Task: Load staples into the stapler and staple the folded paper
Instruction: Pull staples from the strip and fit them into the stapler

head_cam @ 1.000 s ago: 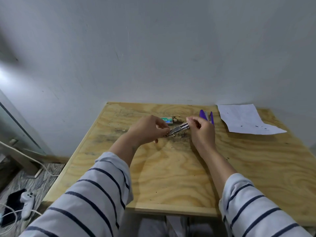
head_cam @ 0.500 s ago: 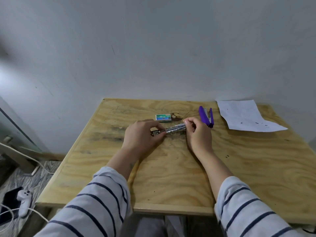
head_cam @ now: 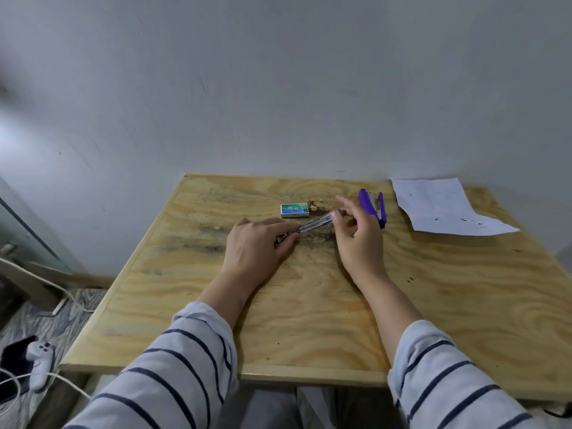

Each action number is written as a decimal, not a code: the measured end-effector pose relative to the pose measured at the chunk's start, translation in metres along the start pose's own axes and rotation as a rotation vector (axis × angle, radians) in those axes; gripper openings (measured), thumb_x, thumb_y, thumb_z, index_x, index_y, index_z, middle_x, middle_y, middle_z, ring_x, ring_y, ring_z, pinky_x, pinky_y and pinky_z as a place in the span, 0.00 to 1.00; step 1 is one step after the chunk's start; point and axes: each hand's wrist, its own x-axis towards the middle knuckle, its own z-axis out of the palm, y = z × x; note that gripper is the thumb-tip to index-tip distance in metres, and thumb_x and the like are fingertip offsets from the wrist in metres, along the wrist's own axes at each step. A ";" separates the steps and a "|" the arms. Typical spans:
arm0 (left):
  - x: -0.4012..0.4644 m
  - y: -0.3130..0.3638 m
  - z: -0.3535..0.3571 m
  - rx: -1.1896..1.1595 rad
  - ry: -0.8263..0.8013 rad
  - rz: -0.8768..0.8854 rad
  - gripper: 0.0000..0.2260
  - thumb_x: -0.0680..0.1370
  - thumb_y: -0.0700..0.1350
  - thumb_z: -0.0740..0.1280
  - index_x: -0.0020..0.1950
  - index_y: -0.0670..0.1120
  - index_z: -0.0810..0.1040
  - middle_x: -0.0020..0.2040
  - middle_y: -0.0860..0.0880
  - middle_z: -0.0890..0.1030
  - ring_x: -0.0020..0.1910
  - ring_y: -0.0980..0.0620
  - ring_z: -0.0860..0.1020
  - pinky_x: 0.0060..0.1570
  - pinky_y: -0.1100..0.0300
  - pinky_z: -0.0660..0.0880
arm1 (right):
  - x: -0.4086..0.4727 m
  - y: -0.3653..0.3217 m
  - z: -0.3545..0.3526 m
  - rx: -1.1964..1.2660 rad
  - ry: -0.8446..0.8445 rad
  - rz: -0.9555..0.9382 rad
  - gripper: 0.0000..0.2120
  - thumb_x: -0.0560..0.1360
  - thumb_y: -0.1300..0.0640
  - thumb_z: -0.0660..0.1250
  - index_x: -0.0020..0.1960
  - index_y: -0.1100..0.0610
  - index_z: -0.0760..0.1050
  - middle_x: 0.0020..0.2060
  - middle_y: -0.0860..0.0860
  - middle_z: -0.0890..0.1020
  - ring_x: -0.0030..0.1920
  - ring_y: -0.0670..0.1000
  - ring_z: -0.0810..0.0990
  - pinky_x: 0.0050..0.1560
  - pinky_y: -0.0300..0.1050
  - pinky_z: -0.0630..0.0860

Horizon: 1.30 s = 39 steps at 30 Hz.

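A thin silver metal stapler piece (head_cam: 315, 225) is held tilted just above the middle of the wooden table (head_cam: 309, 305). My left hand (head_cam: 257, 246) grips its near left end. My right hand (head_cam: 356, 236) pinches its far right tip between thumb and a finger, with the index finger lifted and spread. A purple stapler (head_cam: 373, 207) lies just behind my right hand. A green staple box (head_cam: 294, 210) sits behind the metal piece. The white paper (head_cam: 439, 205) lies flat at the back right corner.
The table stands against a grey wall. On the floor at the left are a white game controller (head_cam: 38, 360), a dark phone (head_cam: 14, 354) and white cables (head_cam: 62, 292). The table's front edge (head_cam: 216, 371) is close to my sleeves.
Both hands have drawn slightly toward me, away from the staple box, keeping hold of the metal piece. My right index finger has lifted off and my right fingers have spread.
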 end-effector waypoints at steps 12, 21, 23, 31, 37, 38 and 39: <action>-0.003 0.003 -0.002 0.158 0.259 0.051 0.09 0.79 0.46 0.63 0.56 0.54 0.79 0.55 0.58 0.81 0.38 0.54 0.80 0.44 0.56 0.61 | 0.002 -0.025 -0.016 0.533 -0.207 0.345 0.10 0.77 0.66 0.61 0.56 0.60 0.77 0.41 0.51 0.81 0.35 0.48 0.78 0.43 0.46 0.79; 0.004 0.004 -0.006 0.008 0.186 -0.072 0.14 0.76 0.41 0.63 0.59 0.54 0.75 0.61 0.54 0.77 0.46 0.52 0.79 0.46 0.54 0.62 | 0.016 -0.038 -0.029 0.515 -0.440 0.351 0.04 0.75 0.57 0.66 0.48 0.56 0.78 0.41 0.54 0.83 0.38 0.49 0.80 0.38 0.38 0.77; 0.010 0.011 -0.008 -0.053 0.186 -0.115 0.16 0.76 0.40 0.65 0.62 0.53 0.73 0.60 0.54 0.78 0.50 0.51 0.79 0.47 0.55 0.61 | 0.018 -0.034 -0.028 0.387 -0.430 0.283 0.05 0.71 0.60 0.72 0.44 0.56 0.76 0.38 0.50 0.81 0.37 0.45 0.80 0.38 0.33 0.77; 0.034 0.026 -0.015 -0.346 -0.102 -0.101 0.13 0.78 0.47 0.64 0.63 0.50 0.74 0.45 0.55 0.76 0.50 0.49 0.73 0.48 0.56 0.69 | 0.010 -0.015 -0.023 0.135 -0.190 0.066 0.12 0.74 0.62 0.68 0.57 0.53 0.78 0.49 0.45 0.81 0.51 0.44 0.79 0.49 0.27 0.73; 0.040 0.028 -0.015 -0.558 -0.051 -0.285 0.08 0.78 0.49 0.65 0.50 0.46 0.79 0.39 0.53 0.80 0.39 0.58 0.75 0.34 0.71 0.66 | 0.009 -0.022 -0.026 0.000 -0.187 0.006 0.22 0.76 0.59 0.64 0.70 0.53 0.68 0.65 0.45 0.73 0.67 0.42 0.69 0.64 0.33 0.64; 0.040 0.029 -0.015 -0.566 -0.013 -0.306 0.08 0.78 0.50 0.66 0.49 0.47 0.79 0.37 0.56 0.78 0.37 0.61 0.74 0.34 0.71 0.66 | 0.008 -0.025 -0.025 -0.024 -0.082 -0.058 0.25 0.76 0.61 0.62 0.72 0.54 0.64 0.69 0.47 0.70 0.69 0.44 0.66 0.69 0.39 0.62; 0.041 0.030 -0.015 -0.571 0.013 -0.320 0.07 0.77 0.50 0.66 0.48 0.47 0.79 0.35 0.57 0.77 0.36 0.62 0.73 0.34 0.70 0.66 | 0.008 -0.027 -0.023 -0.054 0.000 -0.122 0.27 0.75 0.63 0.59 0.73 0.56 0.62 0.71 0.50 0.68 0.71 0.47 0.65 0.71 0.46 0.62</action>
